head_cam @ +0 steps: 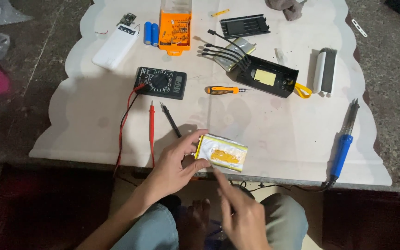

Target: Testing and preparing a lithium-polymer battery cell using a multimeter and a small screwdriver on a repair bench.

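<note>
Hands: the left hand (177,162) pinches the silver battery pouch (221,153) at its edge, right hand (241,215) loosely spread below.

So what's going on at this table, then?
A person sits at a white mat strewn with electronics. The left hand holds a flat silver battery pouch by its edge at the mat's near side, while the right hand hovers just below it, a finger pointing toward the pouch. Behind lie a multimeter with its probes, an orange screwdriver, an opened black case, a white power bank and a blue soldering iron.
</note>
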